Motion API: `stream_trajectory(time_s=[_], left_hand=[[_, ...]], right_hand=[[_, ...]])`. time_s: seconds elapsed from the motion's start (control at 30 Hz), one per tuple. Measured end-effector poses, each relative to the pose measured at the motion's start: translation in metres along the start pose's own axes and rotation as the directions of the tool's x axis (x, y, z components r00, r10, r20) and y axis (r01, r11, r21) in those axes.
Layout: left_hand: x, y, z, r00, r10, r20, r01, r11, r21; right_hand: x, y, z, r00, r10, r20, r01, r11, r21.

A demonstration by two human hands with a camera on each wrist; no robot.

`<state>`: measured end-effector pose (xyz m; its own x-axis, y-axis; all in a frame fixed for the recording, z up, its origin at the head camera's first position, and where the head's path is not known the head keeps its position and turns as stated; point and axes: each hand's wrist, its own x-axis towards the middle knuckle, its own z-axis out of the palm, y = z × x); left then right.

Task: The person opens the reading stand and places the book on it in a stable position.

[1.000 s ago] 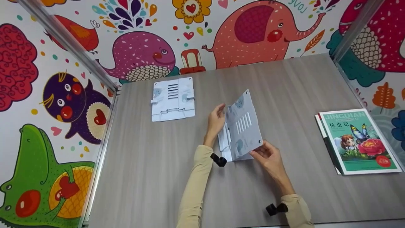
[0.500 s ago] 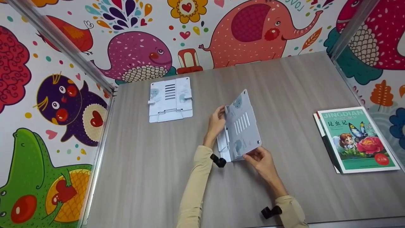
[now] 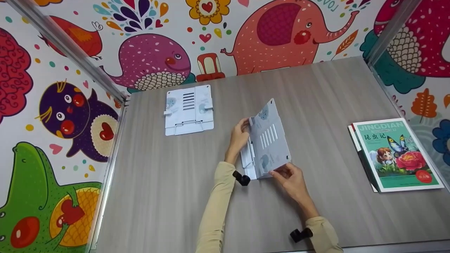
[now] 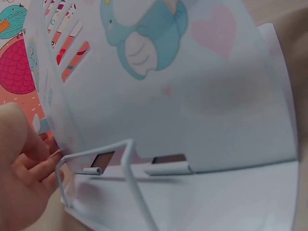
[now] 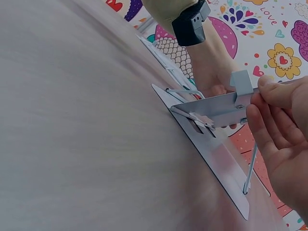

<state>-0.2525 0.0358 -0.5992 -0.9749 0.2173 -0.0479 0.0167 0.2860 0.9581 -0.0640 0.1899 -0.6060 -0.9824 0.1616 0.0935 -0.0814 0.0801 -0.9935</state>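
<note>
A white metal book stand (image 3: 272,147), printed with pale cartoon animals, stands unfolded on the table, its slotted panel raised at a slant over the base. My left hand (image 3: 239,138) holds the panel's far left side; some of its fingers are hidden behind. With thumb and fingers, my right hand (image 3: 290,179) pinches the near edge close to the lower corner. A wire support (image 4: 129,154) crosses the hinge area in the left wrist view. In the right wrist view, a small side clip (image 5: 241,83) sits by the right fingertips (image 5: 263,83).
Another book stand (image 3: 190,116) lies folded flat at the back left of the wood-grain table (image 3: 158,193). Stacked books (image 3: 399,158), a green cover on top, lie at the right. Cartoon-printed walls (image 3: 207,38) border the back and sides.
My right hand has shifted slightly left along the near edge, and the panel has tilted a little with it. My left hand keeps its hold. The head view has shifted a bit.
</note>
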Motion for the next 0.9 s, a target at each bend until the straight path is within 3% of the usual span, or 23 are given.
stream_trajectory(time_s=[0.2, 0.43, 0.9], left_hand=[[-0.003, -0.002, -0.006, 1.0, -0.017, -0.026, 0.017, 1.0, 0.011], [-0.006, -0.008, -0.018, 0.995, -0.007, -0.102, 0.007, 1.0, -0.001], [-0.019, -0.02, -0.035, 0.99, -0.028, -0.136, 0.029, 1.0, 0.003]], right_hand=[[0.0, 0.003, -0.002, 0.999, -0.037, 0.004, 0.037, 0.999, -0.006], [0.011, 0.006, -0.014, 0.995, -0.052, -0.082, 0.053, 0.999, 0.011], [0.026, -0.003, -0.026, 0.983, 0.055, -0.173, -0.059, 0.998, -0.022]])
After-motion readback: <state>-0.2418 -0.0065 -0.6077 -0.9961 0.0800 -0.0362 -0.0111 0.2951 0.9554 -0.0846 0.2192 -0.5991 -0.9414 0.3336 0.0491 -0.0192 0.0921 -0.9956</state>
